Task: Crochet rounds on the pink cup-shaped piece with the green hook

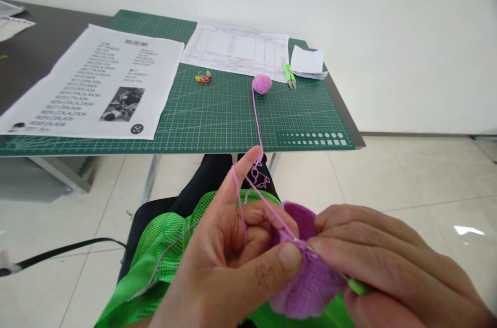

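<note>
A purple crocheted piece (306,286), cupped in shape, is held over the lap between both hands. My left hand (240,255) pinches its edge between thumb and fingers, with the index finger raised and a strand of purple yarn (237,193) looped over it. My right hand (388,261) is closed on a crochet hook (359,286) with a green handle. The hook's metal tip is at the edge of the piece, close to my left thumb. A taut strand runs from my left index finger down to the stitches.
On the green cutting mat (217,126) lie a purple yarn ball (262,84), colourful stitch markers (203,77), green thread snips (289,76), a printed pattern sheet (155,79), a printed table sheet (236,48) and a stack of white paper (307,61). Loose tangled yarn (259,175) hangs below the mat's front edge.
</note>
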A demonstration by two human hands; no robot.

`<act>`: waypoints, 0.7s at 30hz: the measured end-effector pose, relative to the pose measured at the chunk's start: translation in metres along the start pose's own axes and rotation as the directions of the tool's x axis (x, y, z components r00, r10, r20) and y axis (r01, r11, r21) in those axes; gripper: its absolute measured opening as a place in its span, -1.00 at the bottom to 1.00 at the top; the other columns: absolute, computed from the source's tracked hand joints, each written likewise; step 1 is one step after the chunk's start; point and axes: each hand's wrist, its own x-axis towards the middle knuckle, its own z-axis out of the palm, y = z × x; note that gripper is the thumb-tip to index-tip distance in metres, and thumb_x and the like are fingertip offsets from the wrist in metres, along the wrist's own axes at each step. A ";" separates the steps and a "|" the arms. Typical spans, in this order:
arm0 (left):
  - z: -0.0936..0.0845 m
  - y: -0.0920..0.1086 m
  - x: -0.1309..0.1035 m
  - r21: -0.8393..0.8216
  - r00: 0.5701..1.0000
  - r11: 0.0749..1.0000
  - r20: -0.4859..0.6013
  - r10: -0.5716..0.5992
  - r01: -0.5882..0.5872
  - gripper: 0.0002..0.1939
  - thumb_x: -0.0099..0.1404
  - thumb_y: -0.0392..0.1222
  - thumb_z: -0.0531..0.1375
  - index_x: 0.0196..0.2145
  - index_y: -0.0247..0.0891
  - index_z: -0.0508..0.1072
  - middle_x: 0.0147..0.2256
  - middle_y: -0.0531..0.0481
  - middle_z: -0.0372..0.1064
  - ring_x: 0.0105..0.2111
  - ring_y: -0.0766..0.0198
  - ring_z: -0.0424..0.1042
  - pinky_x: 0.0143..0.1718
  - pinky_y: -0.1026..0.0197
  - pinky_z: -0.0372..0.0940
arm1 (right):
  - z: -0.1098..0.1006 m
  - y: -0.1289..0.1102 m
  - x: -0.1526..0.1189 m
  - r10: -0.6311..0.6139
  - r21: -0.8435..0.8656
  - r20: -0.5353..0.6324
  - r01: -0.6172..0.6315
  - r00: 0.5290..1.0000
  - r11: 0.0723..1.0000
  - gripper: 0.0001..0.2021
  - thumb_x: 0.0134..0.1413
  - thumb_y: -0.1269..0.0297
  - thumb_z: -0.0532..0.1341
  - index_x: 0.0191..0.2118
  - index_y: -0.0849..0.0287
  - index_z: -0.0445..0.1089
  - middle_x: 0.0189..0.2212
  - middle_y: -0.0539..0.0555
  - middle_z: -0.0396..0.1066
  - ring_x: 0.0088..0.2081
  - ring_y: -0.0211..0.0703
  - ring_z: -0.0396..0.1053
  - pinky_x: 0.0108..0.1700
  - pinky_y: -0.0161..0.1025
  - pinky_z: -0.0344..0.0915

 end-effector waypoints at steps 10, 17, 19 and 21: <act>0.008 0.001 0.000 0.052 1.000 0.999 0.001 0.014 -0.014 -0.03 0.28 -0.31 0.34 0.40 0.26 -0.11 -0.58 0.28 0.10 -0.60 0.49 -0.15 -0.52 0.40 -0.07 | -0.009 0.004 -0.005 0.055 -0.053 0.054 -0.052 0.997 0.997 -0.67 0.36 0.14 0.16 -0.45 0.07 0.45 -0.61 -0.17 0.49 -0.51 -0.40 0.49 -0.18 -0.46 0.53; 0.004 -0.005 0.001 0.092 0.997 0.994 0.053 0.047 -0.052 -0.19 0.32 -0.32 0.30 0.32 0.37 0.08 -0.52 0.24 0.19 -0.62 0.52 -0.18 -0.54 0.37 -0.15 | -0.006 0.013 -0.007 -0.024 0.053 0.101 0.019 0.995 0.998 -0.76 0.21 0.05 0.27 -0.40 0.04 0.52 -0.59 -0.01 0.43 -0.45 -0.15 0.45 -0.39 -0.23 0.49; 0.004 -0.005 0.001 0.075 0.995 0.995 0.082 0.052 -0.058 -0.19 0.31 -0.34 0.31 0.31 0.37 0.11 -0.46 0.21 0.29 -0.63 0.55 -0.18 -0.56 0.38 -0.17 | -0.001 0.012 0.000 -0.033 0.056 0.095 0.027 0.995 0.998 -0.75 0.19 0.03 0.28 -0.42 0.04 0.51 -0.59 0.00 0.41 -0.46 -0.14 0.44 -0.41 -0.22 0.47; 0.004 -0.004 0.001 0.044 0.993 0.998 0.110 0.034 -0.039 -0.20 0.30 -0.36 0.32 0.29 0.37 0.15 -0.36 0.16 0.40 -0.63 0.58 -0.17 -0.58 0.39 -0.17 | 0.004 0.010 0.005 -0.036 0.058 0.091 0.031 0.995 0.998 -0.75 0.18 0.02 0.28 -0.43 0.04 0.50 -0.60 0.00 0.39 -0.46 -0.14 0.42 -0.43 -0.22 0.46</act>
